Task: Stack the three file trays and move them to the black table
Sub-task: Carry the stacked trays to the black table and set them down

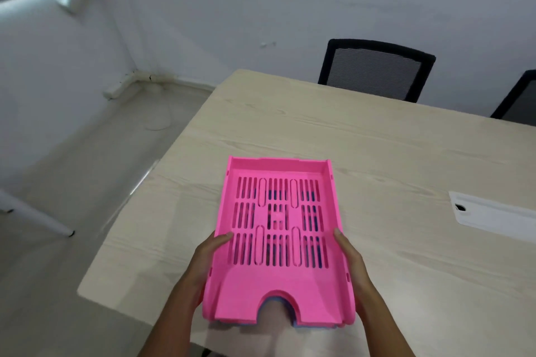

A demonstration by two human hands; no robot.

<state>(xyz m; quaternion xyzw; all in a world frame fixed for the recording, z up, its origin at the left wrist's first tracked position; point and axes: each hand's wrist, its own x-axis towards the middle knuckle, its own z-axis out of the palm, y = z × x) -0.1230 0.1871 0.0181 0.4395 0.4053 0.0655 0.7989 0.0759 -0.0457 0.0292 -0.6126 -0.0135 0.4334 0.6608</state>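
A pink file tray [278, 240] sits on top of a stack, with slivers of a blue tray [298, 324] showing beneath its near edge and through its slotted floor. How many trays lie under the pink one cannot be told. The stack is at the near left part of a pale wood-grain worktop [391, 148], its notched front edge toward the person. The left hand [207, 258] clasps the stack's left wall, thumb over the rim; the right hand [349, 255] clasps the right wall likewise, so each grip is closed on the stack. Two black mesh chairs [374, 69] stand at the worktop's far side. A white flat object [493, 213] lies well apart to the right.
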